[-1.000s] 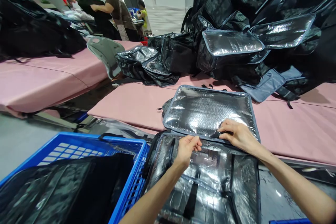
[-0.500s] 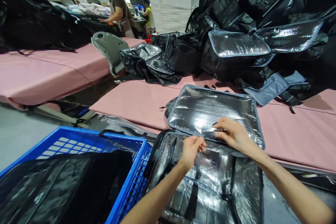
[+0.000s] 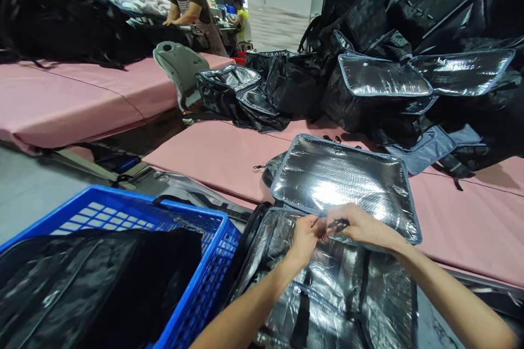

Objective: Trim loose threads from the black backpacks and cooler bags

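In front of me an insulated bag (image 3: 339, 278) with a shiny silver foil lining stands unzipped. Its foil-lined lid (image 3: 347, 174), edged in grey binding, is folded back onto the table. My left hand (image 3: 306, 237) is closed in a pinch by the seam between lid and bag; what its fingertips grip is too small to make out. Close against it, my right hand (image 3: 356, 223) is closed around a small dark tool (image 3: 339, 224) resembling thread snips, blurred by motion. Both hands are over the bag's back rim.
A blue plastic basket (image 3: 223, 234) holding a black camouflage bag (image 3: 61, 278) stands at left. Behind the lid, several foil-lined bags (image 3: 295, 82) are heaped on the pink-covered table (image 3: 213, 155). A grey chair back (image 3: 178, 68) and a person in an apron (image 3: 200, 11) are farther off.
My right hand has come down and closer to my left, and the fingertips now nearly meet. The view has shifted slightly. Bag and lid stay open.
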`<state>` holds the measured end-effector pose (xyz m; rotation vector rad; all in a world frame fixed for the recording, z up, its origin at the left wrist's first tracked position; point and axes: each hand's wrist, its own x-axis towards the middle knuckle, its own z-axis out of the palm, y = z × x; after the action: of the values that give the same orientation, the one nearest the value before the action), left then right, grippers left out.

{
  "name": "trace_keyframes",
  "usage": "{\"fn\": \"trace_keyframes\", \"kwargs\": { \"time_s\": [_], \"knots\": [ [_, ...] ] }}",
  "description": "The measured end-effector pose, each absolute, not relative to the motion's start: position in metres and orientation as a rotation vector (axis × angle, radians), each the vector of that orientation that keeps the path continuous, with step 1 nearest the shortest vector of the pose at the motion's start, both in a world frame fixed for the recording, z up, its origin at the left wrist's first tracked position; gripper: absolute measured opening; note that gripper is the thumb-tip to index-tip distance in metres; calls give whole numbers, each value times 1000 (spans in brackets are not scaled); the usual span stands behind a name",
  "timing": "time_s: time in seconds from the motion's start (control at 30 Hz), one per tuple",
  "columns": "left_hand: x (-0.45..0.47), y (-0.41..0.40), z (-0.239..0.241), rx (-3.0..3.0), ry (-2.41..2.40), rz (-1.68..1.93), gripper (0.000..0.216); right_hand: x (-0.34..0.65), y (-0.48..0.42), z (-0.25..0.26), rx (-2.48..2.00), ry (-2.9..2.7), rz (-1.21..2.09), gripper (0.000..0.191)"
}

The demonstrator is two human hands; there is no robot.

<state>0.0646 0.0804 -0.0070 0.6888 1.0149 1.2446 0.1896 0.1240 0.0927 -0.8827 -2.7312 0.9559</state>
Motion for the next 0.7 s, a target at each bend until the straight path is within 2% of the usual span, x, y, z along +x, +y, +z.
{"fn": "trace_keyframes", "kwargs": {
  "time_s": [0.13, 0.2, 0.27, 0.37, 0.4, 0.57, 0.7],
  "knots": [
    [69, 81, -11, 651, 1044, 1276, 26, 179, 127, 78, -1135, -2753, 465, 18],
    [70, 79, -10, 660, 1041, 1280, 27, 175, 129, 72, -1191, -2786, 382, 18],
    [63, 75, -3, 703, 997, 1199, 27, 176, 128, 75, -1124, -2805, 611, 16],
    [31, 74, 17, 844, 959, 984, 27, 188, 127, 94, -937, -2712, 1215, 12],
    [14, 78, 24, 891, 1002, 970, 27, 194, 128, 100, -937, -2646, 1325, 13],
    [-69, 143, 39, 1016, 1459, 1418, 22, 204, 138, 102, -1235, -2347, 1160, 14],
    [-80, 204, 29, 1075, 1508, 1427, 14, 184, 152, 92, -1335, -2384, 961, 16]
  ]
}}
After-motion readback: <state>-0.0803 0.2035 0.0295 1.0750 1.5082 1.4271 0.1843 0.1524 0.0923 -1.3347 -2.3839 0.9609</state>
